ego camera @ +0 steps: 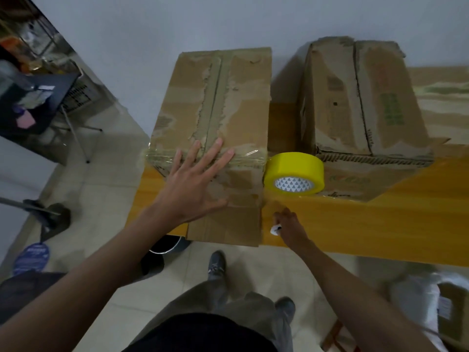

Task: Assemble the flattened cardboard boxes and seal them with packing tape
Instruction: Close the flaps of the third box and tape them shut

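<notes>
Cardboard box [218, 102] (flaps closed, contents hidden) under flat left hand [193, 184]; right hand [289, 224] grips a small white tool [275, 229].

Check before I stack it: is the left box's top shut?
Shut: the left box has flaps meeting flat, clear tape across them.
</notes>
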Demonstrator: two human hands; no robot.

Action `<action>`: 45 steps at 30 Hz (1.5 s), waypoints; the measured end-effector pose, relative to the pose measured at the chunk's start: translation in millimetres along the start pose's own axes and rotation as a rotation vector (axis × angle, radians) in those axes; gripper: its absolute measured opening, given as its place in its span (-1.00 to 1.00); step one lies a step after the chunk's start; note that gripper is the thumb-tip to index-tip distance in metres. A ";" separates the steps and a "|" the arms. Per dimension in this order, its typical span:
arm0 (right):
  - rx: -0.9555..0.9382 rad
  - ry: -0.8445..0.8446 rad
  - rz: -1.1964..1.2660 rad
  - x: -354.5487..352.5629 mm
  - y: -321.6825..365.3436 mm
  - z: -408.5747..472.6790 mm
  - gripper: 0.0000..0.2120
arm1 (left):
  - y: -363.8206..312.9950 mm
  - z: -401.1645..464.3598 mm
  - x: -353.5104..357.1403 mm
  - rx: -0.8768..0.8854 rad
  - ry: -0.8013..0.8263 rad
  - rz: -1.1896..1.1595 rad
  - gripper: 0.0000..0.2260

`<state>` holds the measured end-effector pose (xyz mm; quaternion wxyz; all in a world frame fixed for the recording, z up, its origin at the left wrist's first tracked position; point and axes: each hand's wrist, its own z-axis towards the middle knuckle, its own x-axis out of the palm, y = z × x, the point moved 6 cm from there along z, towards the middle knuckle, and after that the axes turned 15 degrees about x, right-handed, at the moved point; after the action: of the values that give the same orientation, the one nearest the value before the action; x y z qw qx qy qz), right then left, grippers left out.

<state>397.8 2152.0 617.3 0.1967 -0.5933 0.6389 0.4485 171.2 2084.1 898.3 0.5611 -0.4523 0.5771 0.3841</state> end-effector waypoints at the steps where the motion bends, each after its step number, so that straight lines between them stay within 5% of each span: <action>1: 0.014 0.021 0.007 1.0 -1.2 0.8 -0.76 | -1.0 0.6 -1.5 -0.003 0.004 -0.007 -0.17; 6: 0.177 0.056 0.224 -17.2 -12.2 -10.7 -0.88 | -3.0 10.2 -15.8 0.014 -0.043 -0.093 -0.31; 11: 0.216 -0.115 0.429 -89.5 -16.1 -57.4 -0.86 | -13.2 64.6 -43.3 0.264 -0.081 -0.234 -0.46; 17: 0.230 -0.072 0.614 -161.2 24.4 -141.1 -0.72 | -39.7 160.5 -53.0 0.495 0.266 -0.471 -0.68; 20: 0.209 -0.181 0.717 -180.1 51.4 -167.3 -0.74 | -52.8 188.4 -35.5 0.570 0.503 -0.490 -0.66; 24: 0.228 -0.398 0.834 -199.4 78.6 -180.4 -0.78 | -60.6 204.2 -17.5 0.623 0.601 -0.545 -0.64; 31: 0.301 -0.724 0.811 -216.4 120.0 -168.3 -0.94 | -59.0 209.0 -13.5 0.626 0.587 -0.699 -0.72; 45: 0.310 -0.703 0.605 -219.8 149.0 -139.9 -0.94 | -59.2 206.2 -19.6 0.669 0.555 -0.648 -0.71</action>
<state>345.9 2151.2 912.9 0.3473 -0.1573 0.7367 0.5585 288.8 2264.5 906.1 0.5906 -0.4884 0.6253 -0.1471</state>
